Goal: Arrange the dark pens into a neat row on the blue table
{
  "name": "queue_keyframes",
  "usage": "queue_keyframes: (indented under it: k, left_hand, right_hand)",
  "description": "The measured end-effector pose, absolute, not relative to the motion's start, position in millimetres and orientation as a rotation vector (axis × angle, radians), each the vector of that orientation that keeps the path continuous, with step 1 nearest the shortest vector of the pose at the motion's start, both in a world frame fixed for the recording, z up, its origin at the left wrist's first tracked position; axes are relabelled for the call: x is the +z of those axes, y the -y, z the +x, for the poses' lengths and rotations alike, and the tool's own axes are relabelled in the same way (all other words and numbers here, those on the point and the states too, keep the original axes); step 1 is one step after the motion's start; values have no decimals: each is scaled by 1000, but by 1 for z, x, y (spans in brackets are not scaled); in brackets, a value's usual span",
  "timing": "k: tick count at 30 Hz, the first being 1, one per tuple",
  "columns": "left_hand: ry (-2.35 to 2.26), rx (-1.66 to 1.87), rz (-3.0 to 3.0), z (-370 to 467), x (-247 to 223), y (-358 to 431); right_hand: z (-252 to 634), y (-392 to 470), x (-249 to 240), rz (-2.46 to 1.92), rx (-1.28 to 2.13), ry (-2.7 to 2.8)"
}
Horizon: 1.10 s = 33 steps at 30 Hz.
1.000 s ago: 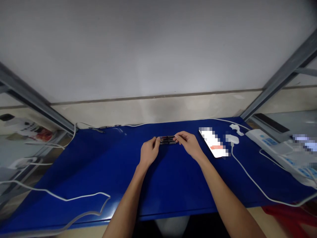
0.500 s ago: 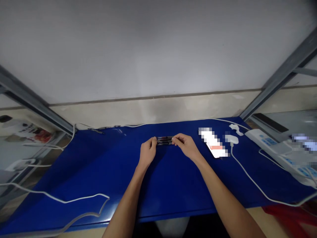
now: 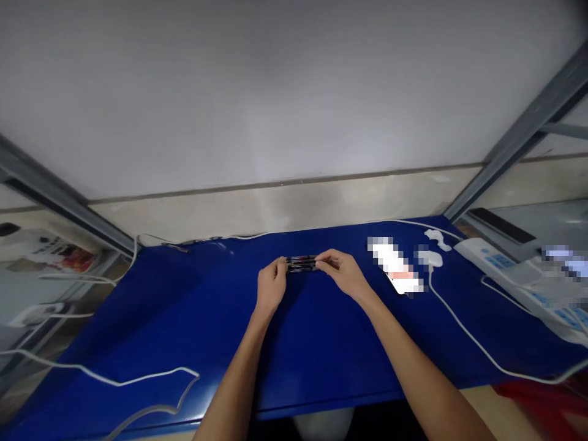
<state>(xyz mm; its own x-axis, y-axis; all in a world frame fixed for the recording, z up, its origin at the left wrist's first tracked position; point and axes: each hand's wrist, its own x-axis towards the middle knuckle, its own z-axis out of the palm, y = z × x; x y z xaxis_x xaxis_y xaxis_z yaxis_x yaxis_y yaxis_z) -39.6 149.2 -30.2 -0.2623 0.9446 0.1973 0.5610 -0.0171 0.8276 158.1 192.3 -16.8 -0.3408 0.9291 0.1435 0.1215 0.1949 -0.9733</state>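
Centre of frame, on the blue tabletop [image 3: 138,331]: left hand [image 3: 271,286] pinches the left end of a small bundle of dark pens [image 3: 302,264], fingers closed on it. Right hand [image 3: 345,274] pinches the right end, fingers likewise closed. Bundle held level, near the table's far edge. Likely light, stiff, smooth-barrelled, prone to roll or slip apart; best gripped at both ends. Count: about three pens, exact number unclear; two hands. Right of centre: one phone [image 3: 395,266], one white cable [image 3: 463,331].
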Motion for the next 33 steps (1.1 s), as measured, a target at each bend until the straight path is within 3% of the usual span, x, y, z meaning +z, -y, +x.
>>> queue_keyframes:
  k: [33]
  left_hand:
    - [-1920, 1171, 1631, -35, -30, -146]
  right_hand:
    - [156, -188, -11, -1079, 1180, 1684]
